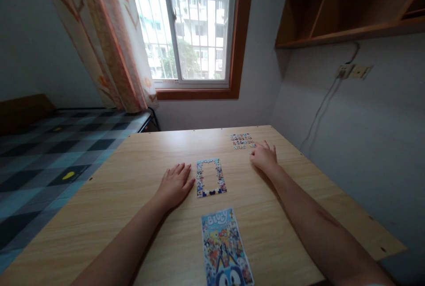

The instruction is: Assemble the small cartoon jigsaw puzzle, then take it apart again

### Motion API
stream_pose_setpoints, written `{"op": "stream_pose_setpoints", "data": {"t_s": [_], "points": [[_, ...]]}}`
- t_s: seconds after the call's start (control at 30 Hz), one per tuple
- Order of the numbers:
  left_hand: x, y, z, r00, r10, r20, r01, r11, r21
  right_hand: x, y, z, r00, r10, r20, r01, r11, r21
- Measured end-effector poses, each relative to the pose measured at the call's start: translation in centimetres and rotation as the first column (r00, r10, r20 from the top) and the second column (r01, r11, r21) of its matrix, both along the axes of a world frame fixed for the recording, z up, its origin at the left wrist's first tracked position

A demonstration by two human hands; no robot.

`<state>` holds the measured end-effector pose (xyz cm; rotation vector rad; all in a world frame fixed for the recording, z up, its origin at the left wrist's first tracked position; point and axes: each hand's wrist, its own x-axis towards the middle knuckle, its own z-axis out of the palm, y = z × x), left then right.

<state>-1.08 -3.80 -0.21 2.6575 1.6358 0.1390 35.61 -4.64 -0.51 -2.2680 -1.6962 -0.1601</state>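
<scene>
My left hand [177,183] lies flat on the table, fingers spread, just left of a jigsaw puzzle border [199,180]. That border is a joined rectangle of colourful pieces with bare tabletop inside it. Further back on the right, loose puzzle pieces [241,137] are laid out in rows. At their right end is my right hand [264,156], its fingers apart and the index fingertip by the nearest pieces. Whether it touches one is too small to tell. A colourful Bluey picture sheet or box [223,246] lies in front of me, its lower edge cut off.
The wooden table [159,153] reaches back toward a window [199,33] with a floral curtain [109,42]. A bed with a checked cover [76,144] stands along the left. On the right wall are a shelf [332,33] and a socket [345,71] with a hanging cord.
</scene>
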Motion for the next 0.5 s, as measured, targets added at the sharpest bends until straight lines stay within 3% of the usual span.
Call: {"op": "stream_pose_setpoints", "data": {"t_s": [0.23, 0.5], "points": [[0.1, 0.1, -0.1, 1.000, 0.006, -0.005, -0.006, 1.000, -0.003, 1.1, -0.8, 2.3, 0.988, -0.092, -0.126, 0.067, 0.980, -0.190], [0.3, -0.3, 0.2, 1.000, 0.014, -0.018, -0.014, 1.000, -0.014, 1.5, -0.8, 1.7, 0.994, 0.012, -0.111, -0.040, 0.965, -0.259]]}}
